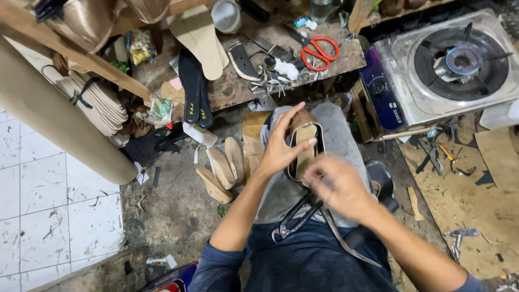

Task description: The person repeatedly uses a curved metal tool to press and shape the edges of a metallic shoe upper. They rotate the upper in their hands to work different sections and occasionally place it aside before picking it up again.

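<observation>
Step in hand, as judged: lasting a shoe upper. You sit with a shoe on its last, sole side up, a dark upper wrapped round a tan insole board [305, 143], resting on the grey cloth over your knee [343, 138].

Left hand [281, 146]: clamped on the shoe from the left, thumb and fingers spread along the toe end and upper rim, steadying it. It holds the shoe and nothing else.

Right hand [338, 186]: blurred, over the heel end of the shoe, fingers curled. You appear to grip the black-handled steel lasting pincers [294, 219], whose handles trail toward your lap, but the blur keeps you from telling how firmly the hand is closed on them.

Surroundings: bare wooden shoe lasts [224, 167] lie on the concrete floor just left of your knee. A scarred wooden bench [238, 86] ahead carries orange-handled scissors [320, 51], black insoles [195, 89] and a tan sole blank [203, 38]. A single-burner steel gas stove [454, 65] stands to the right, well apart from the shoe.

Next move, as judged: it calls for a firm left-hand hold so the last does not roll, and a clean bite on the upper's edge, pulled evenly over the insole board. Watch your left fingertips; they lie near where the tool works.
</observation>
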A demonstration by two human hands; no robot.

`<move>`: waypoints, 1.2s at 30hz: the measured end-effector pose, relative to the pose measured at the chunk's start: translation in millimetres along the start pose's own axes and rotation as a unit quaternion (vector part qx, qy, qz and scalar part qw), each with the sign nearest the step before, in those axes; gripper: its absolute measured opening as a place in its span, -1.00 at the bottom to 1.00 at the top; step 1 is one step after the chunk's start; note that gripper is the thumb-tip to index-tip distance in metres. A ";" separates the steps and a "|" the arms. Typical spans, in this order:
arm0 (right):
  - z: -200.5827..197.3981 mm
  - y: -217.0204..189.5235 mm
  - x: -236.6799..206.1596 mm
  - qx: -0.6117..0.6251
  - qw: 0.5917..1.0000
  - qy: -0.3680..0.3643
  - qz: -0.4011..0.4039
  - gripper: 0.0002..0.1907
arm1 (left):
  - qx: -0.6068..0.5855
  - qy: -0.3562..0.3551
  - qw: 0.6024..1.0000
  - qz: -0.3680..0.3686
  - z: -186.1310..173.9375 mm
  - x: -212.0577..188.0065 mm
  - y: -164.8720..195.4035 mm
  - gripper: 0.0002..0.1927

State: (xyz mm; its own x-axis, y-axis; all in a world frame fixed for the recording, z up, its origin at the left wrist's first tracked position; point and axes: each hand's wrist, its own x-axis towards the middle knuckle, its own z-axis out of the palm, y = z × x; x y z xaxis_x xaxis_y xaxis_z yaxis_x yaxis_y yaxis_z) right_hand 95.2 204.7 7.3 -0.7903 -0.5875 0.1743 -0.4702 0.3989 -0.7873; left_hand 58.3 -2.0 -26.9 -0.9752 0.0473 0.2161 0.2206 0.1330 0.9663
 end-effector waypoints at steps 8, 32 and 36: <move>64.3 0.0 -49.5 -0.138 0.959 -0.246 -0.024 -0.38 | -0.038 -0.030 0.999 0.003 16.6 19.5 -3.4 -0.20; -83.3 -8.4 12.2 0.279 0.958 -0.038 0.059 -0.74 | 0.106 0.051 0.966 0.229 17.1 57.4 63.4 -0.21; -103.2 -47.5 18.8 0.124 0.976 -0.033 0.175 -0.83 | 0.121 0.026 0.961 0.248 17.5 55.6 66.8 -0.21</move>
State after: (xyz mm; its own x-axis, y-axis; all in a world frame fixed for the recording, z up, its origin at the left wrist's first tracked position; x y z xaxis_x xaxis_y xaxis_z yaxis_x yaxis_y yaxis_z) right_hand 62.1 247.4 109.1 -0.8548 -0.4927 -0.1633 -0.0595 0.4055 -0.9121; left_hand 19.2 26.9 47.2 -0.7476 0.1162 0.6539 0.6496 0.3330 0.6835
